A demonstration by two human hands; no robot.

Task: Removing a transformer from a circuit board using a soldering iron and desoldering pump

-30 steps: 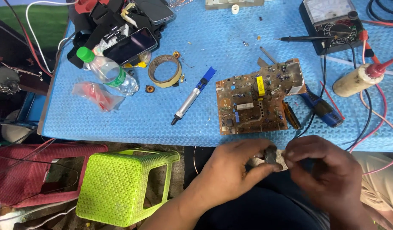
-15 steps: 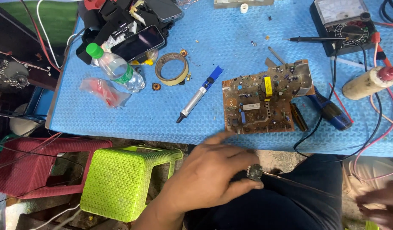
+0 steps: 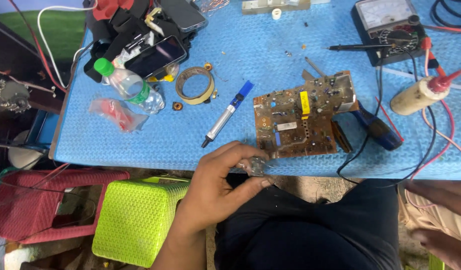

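Left hand [image 3: 218, 187], lower centre of the frame: forearm rises from the bottom edge, wrist bent, palm turned toward the table edge. Fingers curled; thumb and fingertips pinch a small grey metal part [image 3: 257, 165], which sits just at the near edge of the blue table mat [image 3: 270, 40], over the gap above the lap. Grip is narrow and closed around the part; details of the part are too small to make out.

Right hand: only a blurred piece of a hand [image 3: 443, 247] shows in the lower right corner, low beside the dark trousers. Cannot tell whether it is open or closed, or whether it holds anything.

Head view, table: brown circuit board [image 3: 300, 117] lies flat just right of and above the pinched part, near but not touching the hand. Pen-shaped tool with a blue end [image 3: 226, 114] lies diagonally left of the board. Ring of tape [image 3: 195, 85] sits further up and left, with a plastic bottle with a green cap [image 3: 128, 85] beside it. Meter [image 3: 390, 27] in the upper right, cream squeeze bottle with a red nozzle [image 3: 420, 92] below it. Green plastic stool [image 3: 135, 220] stands on the floor at lower left, left of the forearm.
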